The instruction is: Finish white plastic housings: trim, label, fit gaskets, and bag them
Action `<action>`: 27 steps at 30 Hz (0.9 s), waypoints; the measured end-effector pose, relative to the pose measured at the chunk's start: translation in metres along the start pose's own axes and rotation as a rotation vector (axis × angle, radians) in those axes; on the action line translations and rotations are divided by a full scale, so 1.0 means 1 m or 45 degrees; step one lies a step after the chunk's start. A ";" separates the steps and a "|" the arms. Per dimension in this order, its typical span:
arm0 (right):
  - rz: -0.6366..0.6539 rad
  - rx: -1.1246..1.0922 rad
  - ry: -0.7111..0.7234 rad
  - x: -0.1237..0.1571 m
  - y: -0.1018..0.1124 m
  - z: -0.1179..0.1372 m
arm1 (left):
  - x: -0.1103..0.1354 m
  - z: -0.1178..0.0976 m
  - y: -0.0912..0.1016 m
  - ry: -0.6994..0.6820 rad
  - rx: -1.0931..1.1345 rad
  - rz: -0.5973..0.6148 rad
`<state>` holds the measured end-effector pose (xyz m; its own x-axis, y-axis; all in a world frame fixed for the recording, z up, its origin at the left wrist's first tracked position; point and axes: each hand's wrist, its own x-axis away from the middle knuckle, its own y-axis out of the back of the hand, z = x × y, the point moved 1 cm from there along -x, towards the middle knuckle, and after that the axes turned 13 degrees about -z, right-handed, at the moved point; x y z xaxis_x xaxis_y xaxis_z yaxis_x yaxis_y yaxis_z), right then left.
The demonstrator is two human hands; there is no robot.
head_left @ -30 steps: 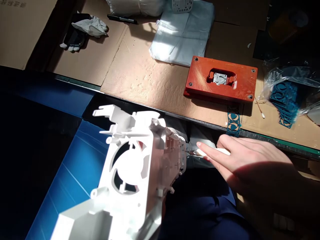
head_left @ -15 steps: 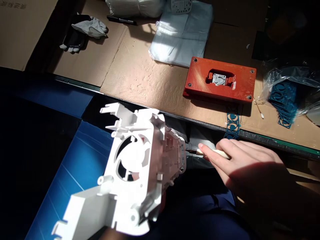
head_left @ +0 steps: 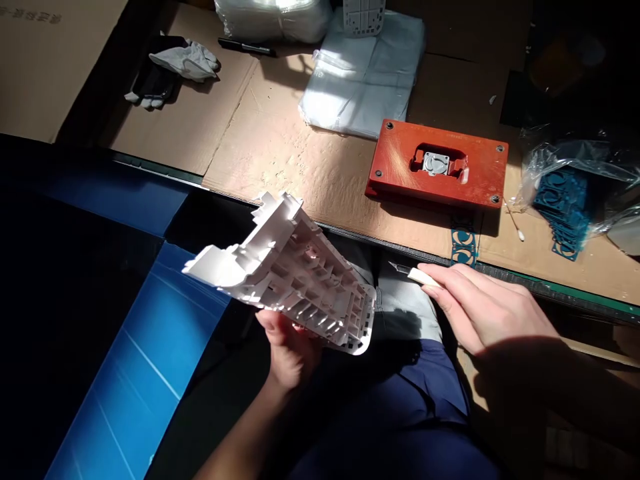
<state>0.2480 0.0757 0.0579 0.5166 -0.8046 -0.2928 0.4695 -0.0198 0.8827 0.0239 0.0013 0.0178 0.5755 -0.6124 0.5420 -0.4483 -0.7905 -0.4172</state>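
Note:
A white molded plastic housing [head_left: 310, 287], with ribs and small compartments on the side facing me, is tilted in front of the table edge. My left hand [head_left: 290, 350] grips it from below, its thumb on the near edge and the other fingers hidden behind the part. To the right, my right hand [head_left: 480, 303] is closed round the pale handle of a craft knife [head_left: 423, 277]. Its thin blade points left towards the housing and stands apart from it.
On the cardboard-covered table lie a red fixture [head_left: 440, 190] with a small grey part [head_left: 436, 164], blue gasket-like pieces [head_left: 563, 207] in clear plastic, a cotton swab [head_left: 515, 220], plastic bags [head_left: 360, 87], a marker [head_left: 245, 47] and gloves [head_left: 175, 67]. A blue panel [head_left: 145, 347] stands left.
The housing has turned and moved away from me, now showing its ribbed side instead of the round opening. My left hand has come into view. The knife has drawn back, its blade clear of the housing.

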 end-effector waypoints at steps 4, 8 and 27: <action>0.257 -0.317 -0.324 -0.003 -0.005 -0.014 | -0.005 -0.010 -0.026 0.136 0.027 0.083; 0.271 -0.393 -0.363 -0.015 0.000 -0.014 | -0.006 -0.010 -0.027 0.306 0.026 0.086; 0.415 -0.725 0.924 -0.068 -0.011 0.016 | -0.007 0.014 -0.036 0.947 -0.061 0.119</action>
<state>0.1963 0.1217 0.0738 0.9079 -0.1555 -0.3894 0.4027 0.5818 0.7066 0.0460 0.0345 0.0185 -0.0729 -0.5000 0.8630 -0.5116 -0.7240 -0.4627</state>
